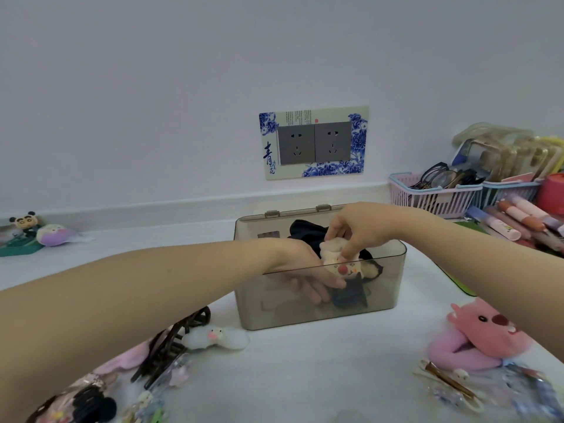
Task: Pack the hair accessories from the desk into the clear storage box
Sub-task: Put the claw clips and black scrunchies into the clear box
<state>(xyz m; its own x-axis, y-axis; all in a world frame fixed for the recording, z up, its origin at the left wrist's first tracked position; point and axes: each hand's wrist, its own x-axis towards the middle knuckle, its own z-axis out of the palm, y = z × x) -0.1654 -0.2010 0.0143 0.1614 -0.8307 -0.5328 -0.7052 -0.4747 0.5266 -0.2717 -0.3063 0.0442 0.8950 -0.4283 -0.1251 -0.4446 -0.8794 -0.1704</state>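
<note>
The right hand pinches a cream plush hair clip from above, its face toward the camera, over the open box. Below it, the left hand reaches inside, fingers spread flat and holding nothing, beside dark scrunchies.

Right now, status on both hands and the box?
Right hand pinching cream plush accessory over clear storage box. Left hand inside box, open. Dark claw clip and others on desk. Nothing blocking.
</note>
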